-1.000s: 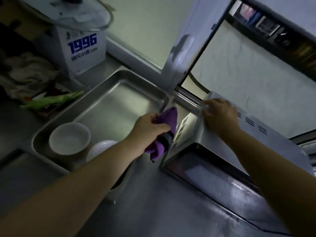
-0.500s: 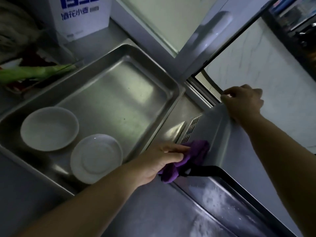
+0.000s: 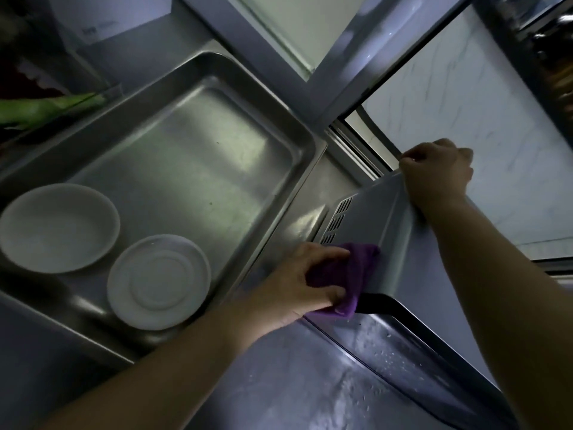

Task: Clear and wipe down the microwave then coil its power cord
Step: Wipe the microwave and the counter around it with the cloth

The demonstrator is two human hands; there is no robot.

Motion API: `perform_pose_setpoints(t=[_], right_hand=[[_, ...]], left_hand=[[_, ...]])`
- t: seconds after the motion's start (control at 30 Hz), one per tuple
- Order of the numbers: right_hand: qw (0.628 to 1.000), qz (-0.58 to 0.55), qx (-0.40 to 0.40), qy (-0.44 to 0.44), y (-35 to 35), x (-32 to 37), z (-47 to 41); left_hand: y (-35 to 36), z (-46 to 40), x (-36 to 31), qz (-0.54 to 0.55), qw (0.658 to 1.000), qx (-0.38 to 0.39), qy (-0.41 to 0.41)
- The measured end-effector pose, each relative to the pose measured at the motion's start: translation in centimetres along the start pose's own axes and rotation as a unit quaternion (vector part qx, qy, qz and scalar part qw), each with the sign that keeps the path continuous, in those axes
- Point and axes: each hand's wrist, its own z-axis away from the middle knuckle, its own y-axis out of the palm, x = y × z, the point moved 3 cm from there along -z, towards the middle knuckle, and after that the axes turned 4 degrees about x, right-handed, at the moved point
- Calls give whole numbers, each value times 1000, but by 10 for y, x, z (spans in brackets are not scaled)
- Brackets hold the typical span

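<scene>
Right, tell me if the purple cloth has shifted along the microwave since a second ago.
Yes. The purple cloth in the left hand has gone from the microwave's upper rear corner down its vented side toward the front edge.

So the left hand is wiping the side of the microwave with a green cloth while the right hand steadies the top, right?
Not quite: in the head view the cloth is purple, not green. The left hand does wipe the microwave side, and the right hand steadies its top.

left hand [image 3: 297, 280] fingers curled (gripping) | right hand [image 3: 437, 175] fingers curled, arm extended
</scene>
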Motion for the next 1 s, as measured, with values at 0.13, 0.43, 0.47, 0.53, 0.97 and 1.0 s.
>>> perform_pose_setpoints(t=[0.13, 0.43, 0.47, 0.53, 0.97, 1.0], right_hand=[[1000, 19, 9, -1, 0, 0, 0], [997, -76, 15, 6, 5, -9, -7], [992, -123, 13, 12, 5, -10, -7], [975, -223, 5, 20, 4, -12, -5], [951, -299, -41, 65, 1, -10, -3], [951, -300, -41, 65, 1, -9, -2]], left_hand=[[25, -1, 6, -114, 993, 10, 34], [36, -76, -9, -168, 986, -7, 18], [35, -89, -12, -164, 986, -9, 15], [33, -117, -16, -158, 987, -10, 11], [29, -186, -42, -110, 994, -17, 17], [31, -183, -39, -119, 992, -22, 25]])
